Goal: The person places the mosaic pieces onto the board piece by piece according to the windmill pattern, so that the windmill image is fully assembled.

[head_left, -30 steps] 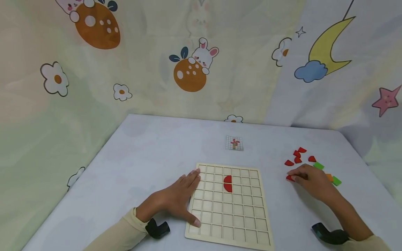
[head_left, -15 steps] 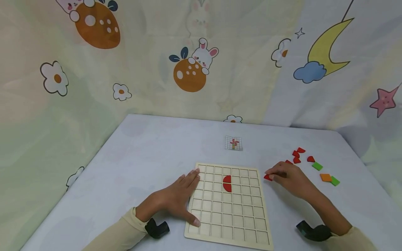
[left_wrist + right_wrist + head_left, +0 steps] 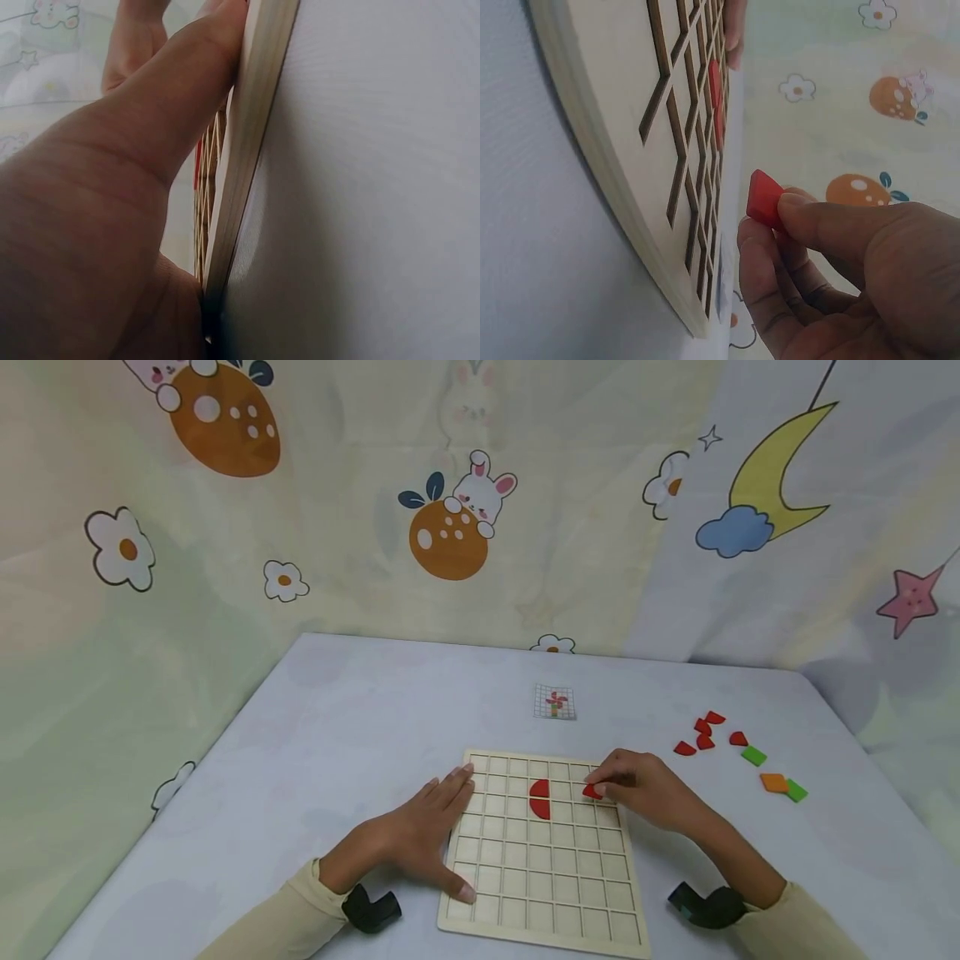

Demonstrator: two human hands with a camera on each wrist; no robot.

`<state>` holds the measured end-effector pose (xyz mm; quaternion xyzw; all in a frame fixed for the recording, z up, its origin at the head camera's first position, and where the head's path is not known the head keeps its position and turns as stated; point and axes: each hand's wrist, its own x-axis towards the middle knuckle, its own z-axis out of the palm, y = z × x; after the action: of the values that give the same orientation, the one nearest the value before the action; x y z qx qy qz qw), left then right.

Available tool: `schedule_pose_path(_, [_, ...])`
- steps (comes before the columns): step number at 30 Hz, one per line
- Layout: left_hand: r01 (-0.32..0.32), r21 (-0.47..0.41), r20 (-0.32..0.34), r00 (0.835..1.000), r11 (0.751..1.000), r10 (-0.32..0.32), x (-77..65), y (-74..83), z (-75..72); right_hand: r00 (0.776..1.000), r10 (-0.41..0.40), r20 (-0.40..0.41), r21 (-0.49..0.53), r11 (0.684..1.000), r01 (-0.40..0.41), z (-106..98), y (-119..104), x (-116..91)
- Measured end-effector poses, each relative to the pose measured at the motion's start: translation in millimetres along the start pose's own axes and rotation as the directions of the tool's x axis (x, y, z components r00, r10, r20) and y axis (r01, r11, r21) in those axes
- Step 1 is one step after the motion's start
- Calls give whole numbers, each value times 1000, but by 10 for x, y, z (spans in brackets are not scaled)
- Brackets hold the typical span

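The wooden grid board (image 3: 555, 860) lay flat on the white-covered desk (image 3: 360, 710). At its left edge the left hand (image 3: 420, 843) rested with a wide grip, thumb and fingers spread and touching the rim. The right hand (image 3: 652, 789) had a narrow grip, pinching a small red piece (image 3: 592, 792) between thumb and fingers; that piece was above the board's far right part, apart from the surface. Two red curved pieces (image 3: 540, 809) sat in neighbouring squares of the board's far half, one directly beyond the other, their rounded sides towards its left edge. Beyond the board's far edge lay a gridded pattern card (image 3: 555, 702) printed with a pinwheel shape. Well to the right of the board were five loose red pieces (image 3: 705, 742), two green pieces (image 3: 753, 755) and an orange piece (image 3: 774, 782), the last just beside one of the green ones.
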<state>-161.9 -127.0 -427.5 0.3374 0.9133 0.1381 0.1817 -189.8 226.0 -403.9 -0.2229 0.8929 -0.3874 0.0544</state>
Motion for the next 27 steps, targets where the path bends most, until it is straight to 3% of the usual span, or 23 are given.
schedule_pose_path(9, [-6,-15,2,1000,1000,6,-1,-5,8,991,-57,119,62,997,49,192,-97,84])
schedule_pose_path(22, [3,-3,3,1000,1000,-3,-1,-3,-4,986,-97,134,25,995,94,316,-102,138])
schedule_pose_path(27, [2,-3,4,1000,1000,-2,4,-15,1,990,-76,122,-9,997,78,315,-104,125])
